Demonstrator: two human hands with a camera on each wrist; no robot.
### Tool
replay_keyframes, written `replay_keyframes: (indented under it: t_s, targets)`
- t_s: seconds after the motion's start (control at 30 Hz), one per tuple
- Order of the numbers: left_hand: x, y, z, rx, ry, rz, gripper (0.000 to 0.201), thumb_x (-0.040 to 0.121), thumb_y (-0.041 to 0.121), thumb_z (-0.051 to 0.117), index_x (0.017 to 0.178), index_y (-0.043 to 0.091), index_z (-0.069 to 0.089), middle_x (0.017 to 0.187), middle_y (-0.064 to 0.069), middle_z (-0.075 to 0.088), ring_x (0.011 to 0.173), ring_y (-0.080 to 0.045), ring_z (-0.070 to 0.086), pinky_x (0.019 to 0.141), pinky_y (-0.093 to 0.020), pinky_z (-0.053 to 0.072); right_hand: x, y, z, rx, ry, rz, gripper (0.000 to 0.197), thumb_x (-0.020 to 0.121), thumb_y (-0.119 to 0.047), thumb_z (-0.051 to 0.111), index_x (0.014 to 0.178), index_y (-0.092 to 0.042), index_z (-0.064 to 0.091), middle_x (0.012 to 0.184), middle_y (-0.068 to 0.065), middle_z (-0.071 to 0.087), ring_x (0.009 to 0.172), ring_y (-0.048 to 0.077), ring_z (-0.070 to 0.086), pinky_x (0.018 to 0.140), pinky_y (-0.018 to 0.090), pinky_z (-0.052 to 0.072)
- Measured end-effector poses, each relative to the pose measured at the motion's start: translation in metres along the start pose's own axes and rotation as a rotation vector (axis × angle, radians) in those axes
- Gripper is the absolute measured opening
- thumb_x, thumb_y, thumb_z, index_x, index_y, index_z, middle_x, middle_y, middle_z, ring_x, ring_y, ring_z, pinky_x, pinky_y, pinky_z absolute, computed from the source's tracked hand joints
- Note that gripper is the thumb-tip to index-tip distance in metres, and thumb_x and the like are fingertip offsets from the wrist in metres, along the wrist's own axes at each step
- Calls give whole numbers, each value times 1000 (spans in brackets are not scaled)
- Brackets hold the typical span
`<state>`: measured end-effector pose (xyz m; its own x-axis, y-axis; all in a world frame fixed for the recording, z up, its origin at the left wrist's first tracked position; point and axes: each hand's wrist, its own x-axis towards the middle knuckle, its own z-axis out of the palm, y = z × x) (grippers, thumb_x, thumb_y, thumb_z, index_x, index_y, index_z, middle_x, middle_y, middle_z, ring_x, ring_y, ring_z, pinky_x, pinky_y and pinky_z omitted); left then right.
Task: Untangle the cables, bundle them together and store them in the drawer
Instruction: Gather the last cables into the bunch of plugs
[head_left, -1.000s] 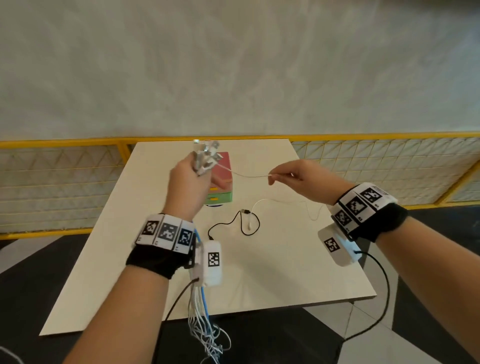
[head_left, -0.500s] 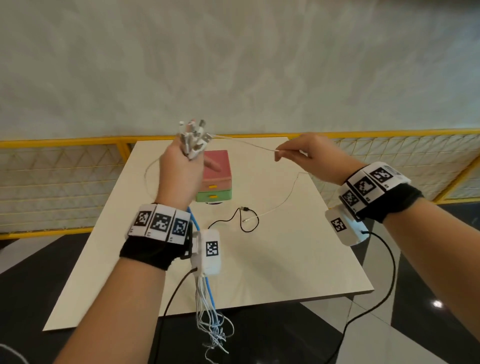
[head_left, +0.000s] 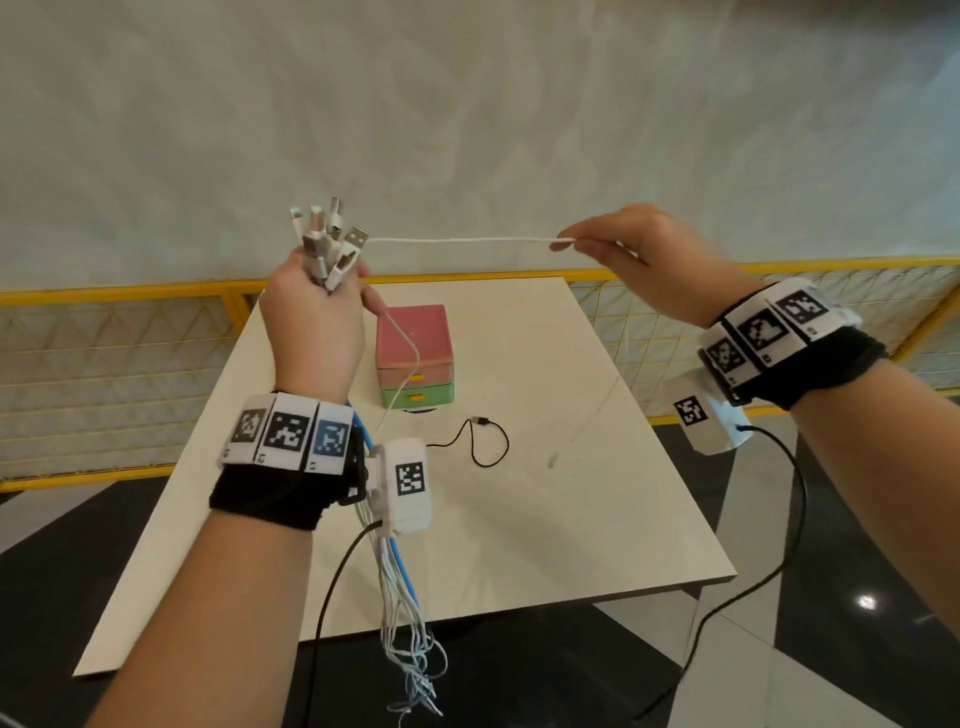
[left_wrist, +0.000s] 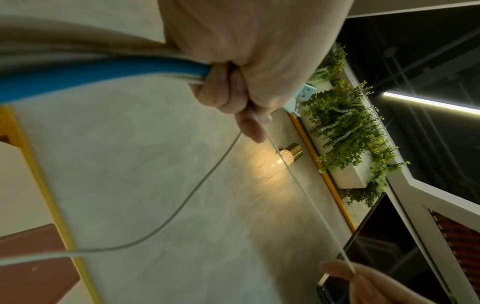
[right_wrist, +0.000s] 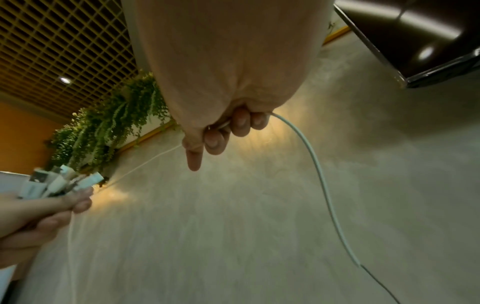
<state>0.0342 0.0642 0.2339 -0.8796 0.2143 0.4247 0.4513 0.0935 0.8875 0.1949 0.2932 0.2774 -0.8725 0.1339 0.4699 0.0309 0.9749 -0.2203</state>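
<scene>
Right now the white cable runs taut and nearly level from left to right, well above the table; its long axis lies between the two raised hands, so whichever draws away from the other pulls it free; the right hand pinches it between thumb and fingertips at the right end of that stretch, while the left hand, curled into a fist, grips the bundle of cables with their plugs fanned upward; the bundle's tails, white with one blue, hang below the left wrist past the table's near edge; beyond the right hand's pinch the cable drops slack toward the table; it looks thin and limp; a black cable lies looped on the table, just in front of the small drawer unit, nearer the left hand.
</scene>
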Motion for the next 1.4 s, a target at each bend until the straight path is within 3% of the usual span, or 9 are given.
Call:
replay_keyframes:
  t_s: [0.1, 0.33, 0.5, 0.7, 0.83, 0.93, 1.1, 1.27, 1.4]
  targets:
    - [-1, -3, 0, -14, 6, -18, 27, 95, 14, 50, 72, 26, 55, 60, 1, 63, 46, 1, 57, 52, -13, 38, -1, -13, -15, 68, 26, 33, 29, 100, -18, 41, 119, -19, 63, 86, -28, 53, 75, -2, 47, 74, 8, 36]
    - [-8, -14, -3, -93, 49, -126, 31, 93, 7, 46, 72, 27, 57, 58, 7, 64, 51, -1, 61, 70, -29, 44, -27, -53, -71, 72, -23, 78, 31, 100, -14, 38, 117, -24, 62, 78, 1, 52, 54, 3, 45, 53, 9, 37]
    - [-34, -9, 6, -40, -122, -123, 45, 95, 13, 50, 55, 29, 62, 62, 1, 67, 53, -2, 49, 68, -31, 44, -60, -60, -50, 49, -370, 234, 29, 95, -21, 47, 119, -35, 56, 72, -7, 64, 52, 13, 63, 64, 31, 51]
    - [-70, 19, 21, -130, -358, -133, 35, 97, 37, 56, 72, 19, 73, 46, 7, 61, 45, -2, 50, 50, -17, 40, -92, -60, -18, -53, -845, 303, 33, 93, -37, 52, 125, -30, 57, 82, -13, 73, 76, -2, 66, 82, 20, 51]
    - [-91, 40, 25, -162, -599, -95, 51, 102, 38, 44, 76, 5, 74, 58, -3, 67, 44, -17, 42, 46, -29, 34, -100, -64, -16, -39, -671, 245, 32, 94, -40, 49, 123, -30, 58, 102, -14, 69, 92, 5, 63, 88, 27, 50]
    - [-103, 51, 27, -100, -716, 46, 49, 104, 41, 36, 88, 22, 78, 96, 10, 75, 86, -7, 66, 78, -27, 50, -100, -72, -8, 63, -538, 176, 37, 94, -42, 46, 123, -24, 59, 115, -11, 66, 102, 0, 59, 94, 23, 46]
    - [-110, 57, 33, -83, -916, 165, 47, 97, 53, 31, 112, 36, 72, 127, 25, 61, 119, 9, 52, 105, -23, 42, -98, -92, 22, 521, -414, 117, 35, 96, -13, 48, 130, -6, 48, 124, 3, 59, 113, 5, 56, 99, 18, 44]
    - [-106, 54, 29, -105, -815, 84, 35, 99, 45, 42, 94, 36, 75, 100, 35, 66, 102, 18, 56, 93, -5, 40, -99, -101, 55, 907, -369, 258, 26, 101, -8, 33, 125, -2, 41, 97, 3, 57, 90, 17, 59, 90, 30, 52]
    - [-97, 45, 31, -397, -740, -131, 24, 96, 34, 55, 103, 19, 73, 76, -3, 69, 90, -13, 72, 87, -30, 54, -92, -113, 76, 1213, -315, 295, 19, 102, -16, 26, 88, -12, 37, 68, 4, 32, 54, 14, 29, 46, 28, 25]
